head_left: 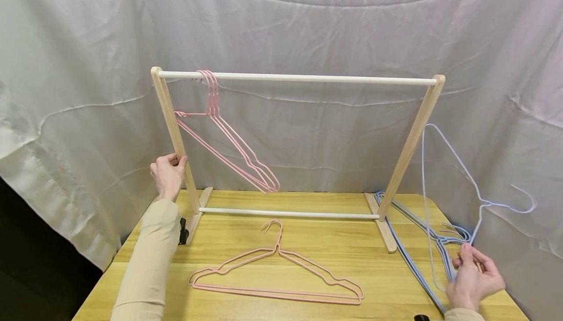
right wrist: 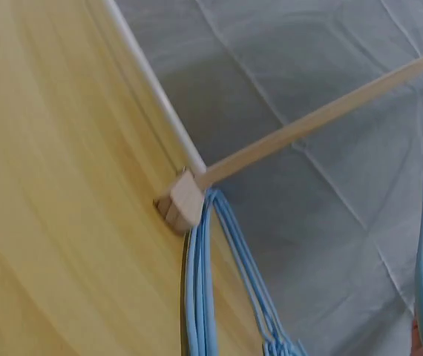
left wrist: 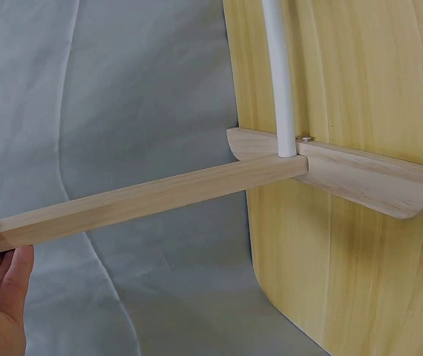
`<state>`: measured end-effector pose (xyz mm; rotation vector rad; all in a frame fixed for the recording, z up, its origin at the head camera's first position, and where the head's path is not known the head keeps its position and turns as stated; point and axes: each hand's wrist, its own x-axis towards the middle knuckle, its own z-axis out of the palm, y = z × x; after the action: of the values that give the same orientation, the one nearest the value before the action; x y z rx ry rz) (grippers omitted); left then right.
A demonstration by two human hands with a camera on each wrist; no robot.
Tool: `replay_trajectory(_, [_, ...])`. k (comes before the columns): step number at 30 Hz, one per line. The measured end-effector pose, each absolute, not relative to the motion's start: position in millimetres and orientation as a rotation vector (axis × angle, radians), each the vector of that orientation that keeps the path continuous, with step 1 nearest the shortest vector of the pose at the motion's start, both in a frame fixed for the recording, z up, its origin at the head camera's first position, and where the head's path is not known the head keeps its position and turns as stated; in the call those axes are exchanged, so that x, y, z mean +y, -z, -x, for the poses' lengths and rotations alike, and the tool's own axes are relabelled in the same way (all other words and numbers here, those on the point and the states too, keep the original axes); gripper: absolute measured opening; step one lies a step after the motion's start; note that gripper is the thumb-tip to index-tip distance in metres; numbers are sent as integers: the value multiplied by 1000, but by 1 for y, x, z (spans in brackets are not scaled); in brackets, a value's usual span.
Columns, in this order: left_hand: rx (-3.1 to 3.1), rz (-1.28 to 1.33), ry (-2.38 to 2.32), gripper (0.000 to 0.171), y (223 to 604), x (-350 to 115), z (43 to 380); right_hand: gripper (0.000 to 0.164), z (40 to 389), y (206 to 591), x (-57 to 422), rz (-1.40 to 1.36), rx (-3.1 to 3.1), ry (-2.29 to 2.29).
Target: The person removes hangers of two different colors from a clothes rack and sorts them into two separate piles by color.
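Gripping a pale-blue hanger, right hand holds it to the right of the rack (stacked blue hangers lie on the surface nearby), while left hand pinches its left upright.

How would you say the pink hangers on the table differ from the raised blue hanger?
The pink hangers are pale pink; the blue hanger is light blue. The pink hangers lie on the table; the blue hanger is held up, hook toward the right. Both have slim frames with hooks.
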<state>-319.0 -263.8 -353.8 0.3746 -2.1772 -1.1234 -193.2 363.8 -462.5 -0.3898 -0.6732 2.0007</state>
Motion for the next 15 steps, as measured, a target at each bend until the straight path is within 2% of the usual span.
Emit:
replay_trajectory(4, [-2175, -370, 1123, 30, 354, -264, 319, 10, 192, 468, 371, 516, -815, -2012])
replay_trajectory(15, [-2180, -361, 1111, 30, 355, -265, 320, 25, 190, 481, 385, 717, -1187, -1961])
